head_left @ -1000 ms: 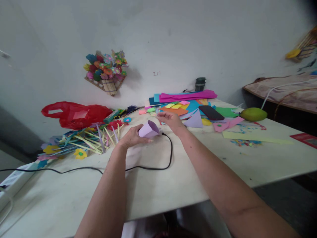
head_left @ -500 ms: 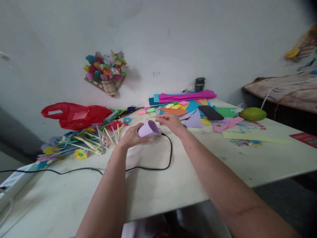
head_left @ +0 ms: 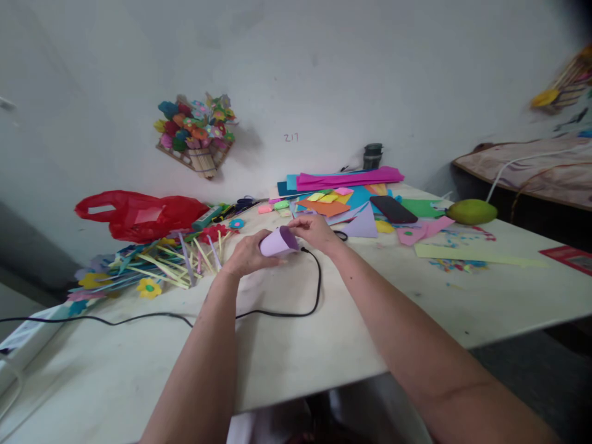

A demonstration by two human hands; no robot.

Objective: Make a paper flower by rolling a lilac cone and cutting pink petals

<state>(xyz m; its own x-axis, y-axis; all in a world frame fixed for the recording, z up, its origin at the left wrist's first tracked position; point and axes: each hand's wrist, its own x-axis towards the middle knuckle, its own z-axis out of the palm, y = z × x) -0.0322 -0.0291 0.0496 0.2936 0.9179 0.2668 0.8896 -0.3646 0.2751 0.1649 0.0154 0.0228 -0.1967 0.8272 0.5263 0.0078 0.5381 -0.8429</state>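
Observation:
A rolled lilac paper cone is held on its side in my left hand, with the fingers behind it and the thumb below. The cone's wide mouth faces right. At the upper edge of that mouth is my right hand, its fingers bent in a pinch; whatever lies between the fingertips is too small to see. A black cable loops on the table just under the cone. Another lilac paper piece lies to the right of my right hand, beside a black scissor handle.
On the left are a red plastic bag and a heap of paper strips and flowers. Coloured sheets, a phone and a green mango-like object lie right. The white table ends near me.
My right hand has moved slightly left and down, to the rim of the cone. The black scissor handle shows more now. My left hand has barely shifted.

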